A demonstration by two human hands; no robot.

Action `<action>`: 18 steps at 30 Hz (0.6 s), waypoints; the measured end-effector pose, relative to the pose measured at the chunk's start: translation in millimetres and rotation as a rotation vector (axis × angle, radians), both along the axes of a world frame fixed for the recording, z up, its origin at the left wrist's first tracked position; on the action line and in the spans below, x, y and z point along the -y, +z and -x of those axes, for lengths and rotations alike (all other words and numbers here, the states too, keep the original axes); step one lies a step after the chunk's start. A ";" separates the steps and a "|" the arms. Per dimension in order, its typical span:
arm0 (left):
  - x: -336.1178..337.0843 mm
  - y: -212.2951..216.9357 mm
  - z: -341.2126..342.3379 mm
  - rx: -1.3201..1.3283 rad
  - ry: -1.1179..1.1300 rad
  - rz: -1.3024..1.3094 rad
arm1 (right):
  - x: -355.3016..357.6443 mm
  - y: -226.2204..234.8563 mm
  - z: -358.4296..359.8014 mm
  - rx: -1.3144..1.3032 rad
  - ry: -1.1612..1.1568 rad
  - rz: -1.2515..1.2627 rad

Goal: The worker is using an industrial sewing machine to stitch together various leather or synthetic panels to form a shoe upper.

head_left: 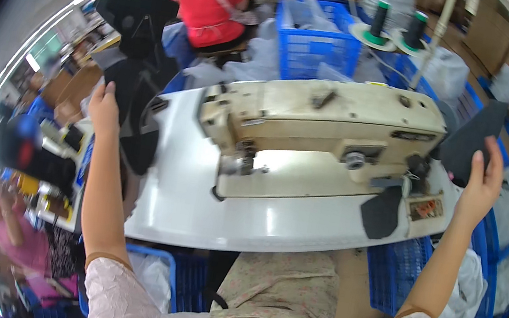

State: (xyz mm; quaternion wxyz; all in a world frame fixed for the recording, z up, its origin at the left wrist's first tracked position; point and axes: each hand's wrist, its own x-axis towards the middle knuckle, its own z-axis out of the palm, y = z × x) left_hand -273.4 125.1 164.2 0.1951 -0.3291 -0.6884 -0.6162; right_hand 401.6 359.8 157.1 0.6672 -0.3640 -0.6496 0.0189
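Note:
On the left, my left hand (105,112) is closed at the edge of black cut pieces (141,79), which lie over the left end of the white table. At the far right, my right hand (484,183) has a dark grey cut piece (473,142) between thumb and fingers; the piece stands up beside the machine's end. Between my arms is a cream sewing machine (326,120) set into the white tabletop (244,230). A smaller dark grey piece (380,213) lies flat on the machine's front right, next to a small compartment (425,209) with reddish bits.
Behind the machine stand two dark thread cones (378,23) and a blue crate (319,43) with clear plastic bags. More blue crates (390,271) and cartons line the right. A person in red (209,11) sits at the back, another in pink (25,237) at the left.

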 end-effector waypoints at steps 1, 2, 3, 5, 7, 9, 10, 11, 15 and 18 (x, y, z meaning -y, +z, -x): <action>22.4 5.3 -8.3 -0.026 0.009 -0.083 | 29.9 3.8 32.6 0.148 0.148 0.006; 37.6 8.2 -23.9 -0.055 0.002 -0.166 | 61.3 10.4 63.1 0.299 0.281 0.003; 44.2 11.9 -56.6 -0.043 0.020 -0.107 | 86.5 14.4 95.6 0.348 0.419 0.031; 72.1 26.2 -126.9 -0.038 0.109 -0.006 | 129.9 23.1 162.9 0.417 0.707 -0.002; 98.1 24.4 -171.0 -0.080 0.184 0.001 | 166.1 24.7 223.9 0.432 1.084 0.029; 117.5 16.7 -210.9 -0.103 0.183 -0.044 | 205.0 24.3 281.1 0.296 1.360 0.106; 122.5 12.6 -231.4 -0.086 0.157 -0.055 | 217.5 21.3 306.7 0.232 1.445 0.118; 128.8 1.8 -243.2 -0.129 0.191 -0.066 | 234.0 20.0 323.3 0.287 1.412 0.109; 150.8 -34.6 -287.4 -0.245 -0.049 0.015 | 285.2 21.4 324.9 0.195 1.626 0.209; 157.6 -42.8 -313.0 -0.351 -0.167 0.140 | 273.7 -4.3 311.9 0.146 1.437 0.236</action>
